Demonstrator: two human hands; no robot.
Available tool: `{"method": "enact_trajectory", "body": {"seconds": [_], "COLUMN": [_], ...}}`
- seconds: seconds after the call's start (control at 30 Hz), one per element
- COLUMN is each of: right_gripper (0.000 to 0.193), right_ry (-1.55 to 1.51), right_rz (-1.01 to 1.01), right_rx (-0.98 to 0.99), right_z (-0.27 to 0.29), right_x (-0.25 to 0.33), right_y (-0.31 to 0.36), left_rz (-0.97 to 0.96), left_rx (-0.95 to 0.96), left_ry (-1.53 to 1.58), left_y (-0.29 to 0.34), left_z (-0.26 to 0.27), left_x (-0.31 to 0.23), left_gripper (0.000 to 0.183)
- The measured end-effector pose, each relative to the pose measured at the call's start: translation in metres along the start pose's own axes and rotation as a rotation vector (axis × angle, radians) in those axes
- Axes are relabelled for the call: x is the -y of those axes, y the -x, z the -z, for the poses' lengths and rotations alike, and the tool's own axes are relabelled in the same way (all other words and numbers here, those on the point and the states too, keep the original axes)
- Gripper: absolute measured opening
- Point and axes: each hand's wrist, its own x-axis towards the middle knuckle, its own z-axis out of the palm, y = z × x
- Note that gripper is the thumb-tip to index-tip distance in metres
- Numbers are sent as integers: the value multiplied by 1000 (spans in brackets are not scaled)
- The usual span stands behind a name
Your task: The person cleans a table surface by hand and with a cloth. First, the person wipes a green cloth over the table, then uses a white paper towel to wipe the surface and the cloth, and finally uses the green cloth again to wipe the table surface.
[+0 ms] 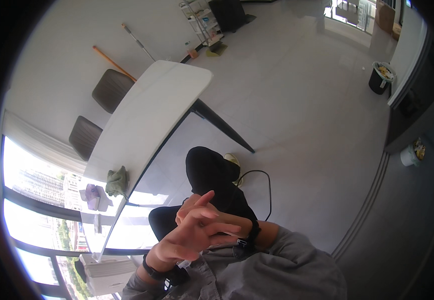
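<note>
Hands (199, 230) overlap with fingers spread, seemingly holding nothing, above dark trousers (212, 170).

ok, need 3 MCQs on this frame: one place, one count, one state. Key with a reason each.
1. Where is the green cloth?
A. on the white table
B. on the floor
C. in the bin

2. How many chairs stand beyond the table?
A. one
B. two
C. four

3. How are the hands?
A. apart, at the sides
B. together, holding nothing visible
C. gripping the broom

Key:
1 A, the cloth lies near the table's window end.
2 B, one chair and another.
3 B, left hand and right hand overlap, fingers spread.
</note>
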Motion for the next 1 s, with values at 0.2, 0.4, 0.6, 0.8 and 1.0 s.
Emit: {"method": "enact_trajectory", "body": {"seconds": [0.2,0.4,0.6,0.8,1.0], "right_gripper": [52,67,64,62,65], "right_ry": [119,-236,-116,-202,-50], "right_rz": [-73,-414,-371,-482,-171], "right_rx": [7,-185,129,83,80], "right_z": [26,17,-16,-24,-30], "right_x": [48,52,51,65,44], "right_y": [-8,-32,-45,-43,-34], "left_rz": [24,-174,-422,-424,-547], "left_rx": [-139,80,290,315,293], "left_ry": [-412,-1792,-2104,-2130,-2173], "left_y": [9,15,-6,0,3], "left_z": [25,17,17,14,11], "left_x": [-23,-31,-10,-3,-2], "left_gripper": [48,54,66,68,61]}}
